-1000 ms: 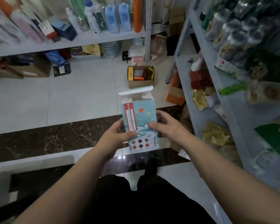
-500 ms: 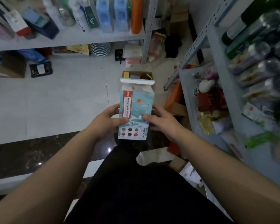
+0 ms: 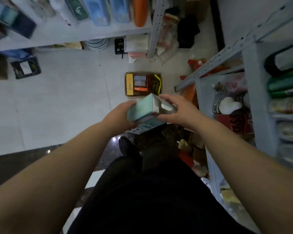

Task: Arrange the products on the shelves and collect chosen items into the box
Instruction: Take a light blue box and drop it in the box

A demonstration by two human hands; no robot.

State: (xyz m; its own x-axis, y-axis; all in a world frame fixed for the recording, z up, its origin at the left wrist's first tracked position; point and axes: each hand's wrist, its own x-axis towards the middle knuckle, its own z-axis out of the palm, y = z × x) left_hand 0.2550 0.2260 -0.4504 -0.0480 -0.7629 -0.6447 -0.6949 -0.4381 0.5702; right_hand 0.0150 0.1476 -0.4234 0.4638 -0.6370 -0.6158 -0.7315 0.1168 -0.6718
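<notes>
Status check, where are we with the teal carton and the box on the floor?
Left hand and right hand both grip the teal carton. Carton tilted, top flap open. Cardboard box on floor just beyond, already holding packs; path looks open.

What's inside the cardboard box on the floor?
The cardboard box holds a yellow pack, a bluish pack and dark packets; the held teal carton covers its near edge.

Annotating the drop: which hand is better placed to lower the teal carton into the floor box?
Probably left. The left hand grips the teal carton around its closed body; the right hand only holds the open flap end. The cardboard box lies straight ahead of both.
</notes>
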